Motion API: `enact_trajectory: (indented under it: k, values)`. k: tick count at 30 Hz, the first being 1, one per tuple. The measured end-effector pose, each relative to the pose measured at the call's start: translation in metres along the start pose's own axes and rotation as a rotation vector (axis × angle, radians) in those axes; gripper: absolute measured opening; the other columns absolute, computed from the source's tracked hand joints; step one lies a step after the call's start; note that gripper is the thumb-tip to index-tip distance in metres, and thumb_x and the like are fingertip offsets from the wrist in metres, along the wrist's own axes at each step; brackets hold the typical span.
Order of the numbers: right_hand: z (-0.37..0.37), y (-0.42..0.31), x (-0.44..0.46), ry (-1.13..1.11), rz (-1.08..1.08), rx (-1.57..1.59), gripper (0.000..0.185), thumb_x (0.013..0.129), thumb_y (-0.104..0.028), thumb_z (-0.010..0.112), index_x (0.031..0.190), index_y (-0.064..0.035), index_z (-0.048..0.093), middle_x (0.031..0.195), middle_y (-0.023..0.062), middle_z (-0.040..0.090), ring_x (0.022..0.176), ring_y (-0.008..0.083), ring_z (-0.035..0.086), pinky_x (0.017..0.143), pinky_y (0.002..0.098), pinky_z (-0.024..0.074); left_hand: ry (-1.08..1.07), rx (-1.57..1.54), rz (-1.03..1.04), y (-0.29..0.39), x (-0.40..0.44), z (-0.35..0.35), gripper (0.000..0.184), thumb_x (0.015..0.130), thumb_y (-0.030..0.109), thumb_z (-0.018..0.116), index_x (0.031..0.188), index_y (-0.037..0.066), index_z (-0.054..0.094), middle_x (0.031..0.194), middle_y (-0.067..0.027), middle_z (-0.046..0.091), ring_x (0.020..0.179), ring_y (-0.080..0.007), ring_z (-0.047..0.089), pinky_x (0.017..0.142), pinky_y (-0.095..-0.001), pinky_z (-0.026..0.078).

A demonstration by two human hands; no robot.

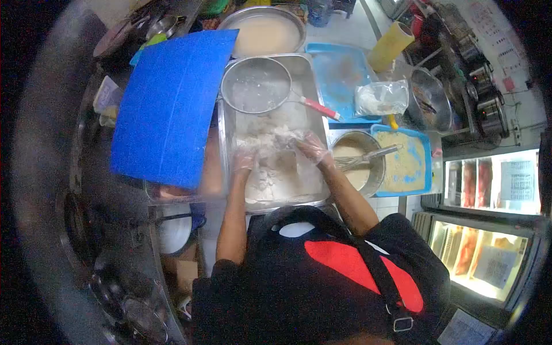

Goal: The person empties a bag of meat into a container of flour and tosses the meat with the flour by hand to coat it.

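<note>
Tiled floor (349, 31), rectangular metal tray (310, 77), clumpy powder (265, 179)

Black shirt (247, 305), short sleeves (399, 233). Big red print (339, 259) on front, curved, bit of white at its edge. Black strap (372, 265) crosses the red; squarish silver metal buckle (403, 325) at strap end. Left hand (244, 161), right hand (313, 148): thin see-through plastic gloves (316, 145), loose, wrinkled cuffs.
</note>
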State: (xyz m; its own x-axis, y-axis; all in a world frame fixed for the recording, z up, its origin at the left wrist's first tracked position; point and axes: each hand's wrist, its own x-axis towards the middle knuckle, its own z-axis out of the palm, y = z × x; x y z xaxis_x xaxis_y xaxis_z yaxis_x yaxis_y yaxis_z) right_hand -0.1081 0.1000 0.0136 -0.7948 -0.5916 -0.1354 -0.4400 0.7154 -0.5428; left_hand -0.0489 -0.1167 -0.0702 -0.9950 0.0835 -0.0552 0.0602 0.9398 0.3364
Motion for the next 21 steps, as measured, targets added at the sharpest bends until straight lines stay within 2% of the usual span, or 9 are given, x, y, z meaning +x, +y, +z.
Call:
enact_trajectory:
  k: [4, 6, 8, 11, 13, 17, 18, 19, 21]
  values:
    - [0.026, 0.016, 0.01, -0.095, 0.099, 0.79, 0.025, 0.082, -0.021, 0.039, 0.102, -0.015, 0.053, 0.094, 0.0121, 0.056, 0.079, 0.0221, 0.054, 0.068, 0.03, 0.0424, 0.018, -0.661, -0.017, 0.029, -0.002, -0.043, 0.023, 0.073, 0.017, 0.05, 0.092, 0.004, 0.054, 0.089, -0.0106, 0.055, 0.075, -0.0195, 0.053, 0.068, -0.0319, 0.043]
    - [0.067, 0.048, 0.022, -0.081, -0.15, 0.153, 0.029, 0.081, -0.018, 0.039, 0.107, -0.0138, 0.049, 0.094, 0.0098, 0.057, 0.079, 0.0208, 0.054, 0.069, 0.0305, 0.0418, 0.067, -0.436, 0.256, 0.033, 0.001, -0.042, 0.029, 0.071, 0.017, 0.053, 0.096, 0.003, 0.052, 0.094, -0.0107, 0.054, 0.079, -0.019, 0.052, 0.069, -0.0287, 0.044]
    - [0.074, 0.052, 0.019, -0.005, -0.315, -0.23, 0.032, 0.08, -0.016, 0.038, 0.112, -0.0142, 0.045, 0.094, 0.0087, 0.057, 0.079, 0.0205, 0.054, 0.07, 0.0314, 0.0409, 0.078, -0.809, 0.236, 0.04, 0.001, -0.033, 0.032, 0.068, 0.015, 0.059, 0.096, 0.002, 0.052, 0.091, -0.0102, 0.056, 0.074, -0.0181, 0.054, 0.064, -0.025, 0.045]
    - [0.067, 0.034, 0.005, 0.19, -0.449, -0.284, 0.035, 0.08, -0.017, 0.036, 0.115, -0.0158, 0.041, 0.095, 0.0093, 0.056, 0.079, 0.0219, 0.054, 0.074, 0.0337, 0.0387, 0.008, -1.292, -0.169, 0.048, -0.009, -0.044, 0.022, 0.069, 0.016, 0.061, 0.083, 0.0, 0.058, 0.081, -0.0078, 0.06, 0.072, -0.0127, 0.055, 0.064, -0.0269, 0.045]
    - [0.072, 0.039, -0.002, 0.314, -0.501, -0.153, 0.034, 0.081, -0.022, 0.036, 0.114, -0.0155, 0.042, 0.098, 0.0103, 0.054, 0.082, 0.0235, 0.053, 0.077, 0.0358, 0.0366, 0.12, -0.993, -0.096, 0.035, -0.009, -0.029, 0.022, 0.07, 0.02, 0.058, 0.084, 0.002, 0.059, 0.078, -0.0085, 0.06, 0.063, -0.0163, 0.055, 0.06, -0.0286, 0.045]
    - [0.04, 0.025, -0.007, -0.091, 0.205, 0.393, 0.035, 0.078, -0.026, 0.048, 0.107, -0.0072, 0.048, 0.1, 0.0111, 0.054, 0.089, 0.0212, 0.051, 0.075, 0.0342, 0.0391, 0.227, -0.939, -0.377, -0.037, 0.001, 0.071, 0.017, 0.07, 0.014, 0.06, 0.079, 0.0, 0.058, 0.075, -0.0079, 0.059, 0.065, -0.0131, 0.054, 0.061, -0.027, 0.046]
    - [0.018, 0.012, -0.008, -0.124, 0.346, 0.555, 0.036, 0.076, -0.027, 0.051, 0.105, -0.0054, 0.05, 0.1, 0.0115, 0.054, 0.09, 0.0211, 0.051, 0.074, 0.0333, 0.0398, 0.205, -0.413, -0.251, -0.026, -0.005, 0.034, 0.014, 0.07, 0.011, 0.059, 0.078, 0.0, 0.057, 0.075, -0.0072, 0.058, 0.067, -0.0142, 0.054, 0.06, -0.0279, 0.047]
    - [0.006, 0.004, -0.009, -0.157, 0.486, 0.715, 0.038, 0.074, -0.028, 0.055, 0.103, -0.0035, 0.051, 0.1, 0.0119, 0.054, 0.09, 0.0209, 0.05, 0.074, 0.0325, 0.0404, 0.169, -0.468, -0.177, -0.034, -0.002, 0.039, 0.014, 0.071, 0.01, 0.058, 0.08, -0.001, 0.056, 0.076, -0.007, 0.058, 0.067, -0.0148, 0.054, 0.06, -0.0279, 0.047]
    - [0.01, -0.008, -0.002, -0.02, 0.108, 0.622, 0.039, 0.076, -0.026, 0.051, 0.107, -0.0027, 0.047, 0.098, 0.0129, 0.053, 0.09, 0.0197, 0.05, 0.075, 0.0319, 0.0415, 0.117, -0.634, -0.081, -0.042, 0.003, 0.046, 0.014, 0.072, 0.008, 0.057, 0.082, -0.001, 0.055, 0.078, -0.0069, 0.057, 0.068, -0.0159, 0.054, 0.059, -0.0282, 0.047]
